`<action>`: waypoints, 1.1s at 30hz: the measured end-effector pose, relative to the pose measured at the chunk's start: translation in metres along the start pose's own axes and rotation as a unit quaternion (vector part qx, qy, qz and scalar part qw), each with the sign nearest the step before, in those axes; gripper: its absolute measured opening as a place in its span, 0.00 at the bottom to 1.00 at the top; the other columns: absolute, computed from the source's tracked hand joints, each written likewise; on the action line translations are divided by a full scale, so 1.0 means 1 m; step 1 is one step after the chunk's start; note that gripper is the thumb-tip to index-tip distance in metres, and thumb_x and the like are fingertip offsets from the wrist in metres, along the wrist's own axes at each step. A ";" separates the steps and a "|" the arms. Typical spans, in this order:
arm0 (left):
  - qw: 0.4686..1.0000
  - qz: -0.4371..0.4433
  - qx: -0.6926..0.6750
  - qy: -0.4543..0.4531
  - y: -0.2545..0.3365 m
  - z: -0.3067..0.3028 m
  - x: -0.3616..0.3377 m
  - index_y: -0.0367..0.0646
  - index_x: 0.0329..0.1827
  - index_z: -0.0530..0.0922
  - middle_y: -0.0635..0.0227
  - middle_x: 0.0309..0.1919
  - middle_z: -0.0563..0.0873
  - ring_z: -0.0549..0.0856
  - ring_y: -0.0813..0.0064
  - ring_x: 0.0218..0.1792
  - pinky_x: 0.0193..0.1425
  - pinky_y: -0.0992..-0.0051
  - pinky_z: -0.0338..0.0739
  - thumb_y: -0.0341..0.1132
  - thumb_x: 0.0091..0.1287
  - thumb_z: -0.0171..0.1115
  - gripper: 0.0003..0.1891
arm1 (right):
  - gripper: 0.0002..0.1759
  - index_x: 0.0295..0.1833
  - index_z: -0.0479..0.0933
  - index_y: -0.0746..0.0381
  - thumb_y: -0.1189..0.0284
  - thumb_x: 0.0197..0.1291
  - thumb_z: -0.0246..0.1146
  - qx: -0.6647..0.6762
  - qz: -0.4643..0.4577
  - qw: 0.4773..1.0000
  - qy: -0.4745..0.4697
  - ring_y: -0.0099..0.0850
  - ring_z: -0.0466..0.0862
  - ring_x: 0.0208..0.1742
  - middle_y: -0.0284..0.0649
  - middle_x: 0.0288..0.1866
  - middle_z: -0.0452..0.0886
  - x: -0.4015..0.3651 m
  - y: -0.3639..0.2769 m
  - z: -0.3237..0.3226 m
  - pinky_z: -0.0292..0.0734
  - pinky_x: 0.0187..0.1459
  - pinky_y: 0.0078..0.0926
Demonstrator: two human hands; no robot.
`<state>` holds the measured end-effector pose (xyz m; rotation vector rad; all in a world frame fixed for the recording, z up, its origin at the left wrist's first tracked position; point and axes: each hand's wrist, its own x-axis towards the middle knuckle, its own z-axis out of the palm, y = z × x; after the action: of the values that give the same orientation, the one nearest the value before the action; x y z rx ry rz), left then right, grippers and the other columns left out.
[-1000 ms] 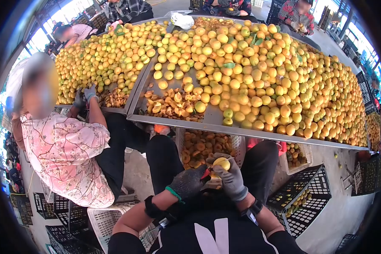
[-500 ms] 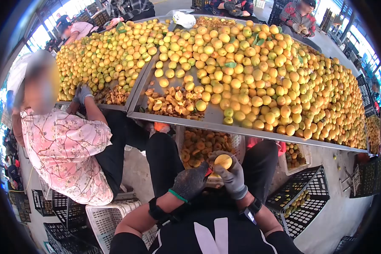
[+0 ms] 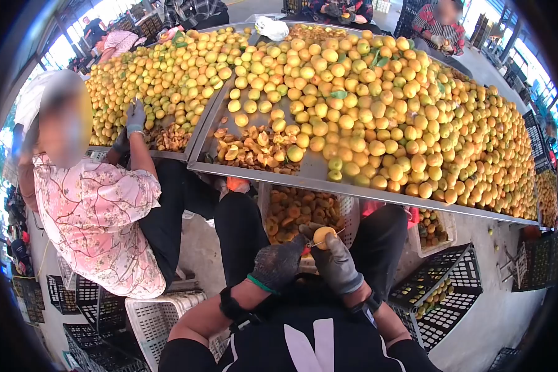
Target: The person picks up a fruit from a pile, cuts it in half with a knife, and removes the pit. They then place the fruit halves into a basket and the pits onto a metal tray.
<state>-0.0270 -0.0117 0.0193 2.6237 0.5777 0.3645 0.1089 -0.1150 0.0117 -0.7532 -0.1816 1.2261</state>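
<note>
My right hand (image 3: pixel 341 268), in a grey glove, grips an apricot (image 3: pixel 323 238) in front of my lap. My left hand (image 3: pixel 278 265) wears a dark glove with a green cuff and is closed on a small knife (image 3: pixel 317 244), mostly hidden by the fingers and the fruit. Its thin blade lies against the apricot. Just beyond both hands, between my knees, stands a white crate (image 3: pixel 352 222) holding cut apricot pieces (image 3: pixel 301 211).
A metal-edged table (image 3: pixel 353 189) heaped with whole apricots (image 3: pixel 378 118) stands ahead, with cut halves (image 3: pixel 254 149) near its edge. At my left sits a co-worker in a pink flowered shirt (image 3: pixel 99 217). A black crate (image 3: pixel 437 297) lies at right, a white crate (image 3: pixel 161 322) at left.
My hands have turned the apricot slightly and drawn closer together around it, with the blade now across it. The co-worker's gloved hand has moved up over the fruit pile.
</note>
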 end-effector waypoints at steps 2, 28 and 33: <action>0.998 0.041 0.030 0.025 -0.005 0.001 -0.002 0.36 0.53 0.78 0.56 0.28 0.84 0.85 0.58 0.27 0.29 0.60 0.78 0.31 0.61 0.58 0.16 | 0.24 0.67 0.65 0.65 0.66 0.70 0.56 0.005 0.023 1.000 0.006 0.30 0.78 0.56 0.41 0.55 0.78 -0.001 -0.002 -0.001 0.71 0.63 0.27; 0.973 -0.071 -0.137 -0.173 0.024 -0.024 0.013 0.49 0.78 0.46 0.43 0.33 0.84 0.85 0.47 0.33 0.38 0.54 0.80 0.36 0.64 0.61 0.42 | 0.24 0.62 0.66 0.61 0.64 0.65 0.65 -0.186 0.058 0.980 -0.027 0.23 0.78 0.47 0.33 0.49 0.75 -0.005 -0.004 -0.019 0.79 0.45 0.20; 0.975 -0.068 -0.146 -0.155 0.017 -0.013 0.010 0.58 0.79 0.47 0.45 0.33 0.84 0.86 0.49 0.36 0.41 0.55 0.80 0.34 0.63 0.60 0.42 | 0.21 0.59 0.69 0.61 0.65 0.65 0.65 -0.152 0.037 0.988 -0.007 0.21 0.78 0.44 0.32 0.47 0.76 -0.012 0.003 -0.017 0.78 0.45 0.17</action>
<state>-0.0169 -0.0170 0.0404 2.2808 0.5468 -0.0073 0.1114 -0.1324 0.0001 -1.0237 -0.3616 1.2893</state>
